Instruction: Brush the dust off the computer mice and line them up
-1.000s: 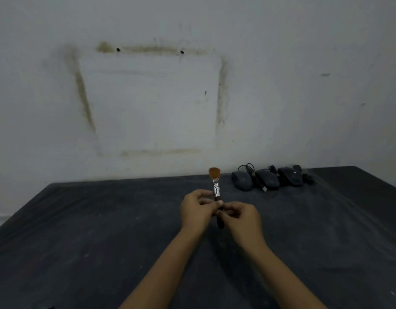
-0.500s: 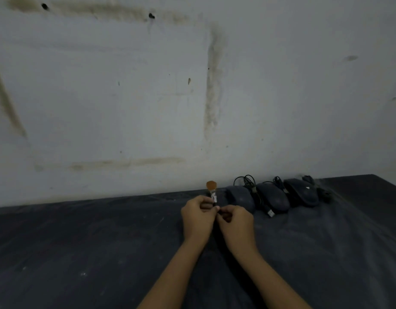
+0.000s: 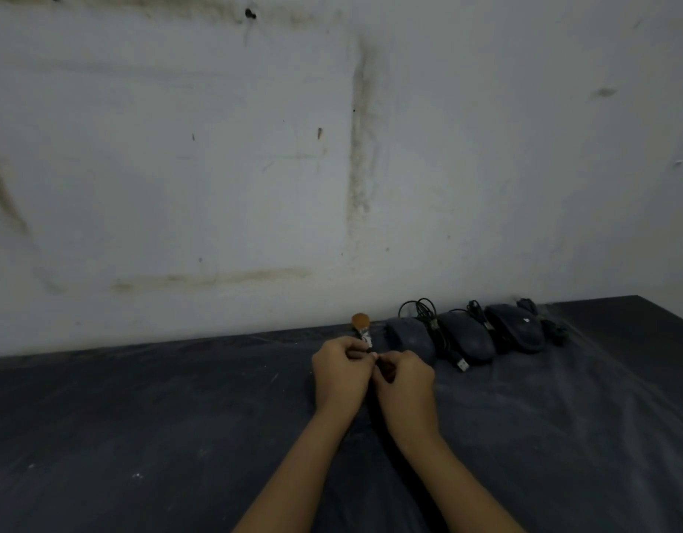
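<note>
Three mice (image 3: 465, 338) sit just right of the right hand (image 3: 405, 382); it and the left hand (image 3: 342, 373) both pinch the brush (image 3: 361, 323), bristles up.

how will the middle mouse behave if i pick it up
The middle mouse likely lifts as a rigid shell, unlikely to roll. The cable beside it lies loose, so it probably trails floppily, USB plug dangling, and may snag the left mouse.

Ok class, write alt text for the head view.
Left hand and right hand hold a brush, bristles up, over a dark table. Right of it, three dark wired mice sit side by side near the wall.
</note>
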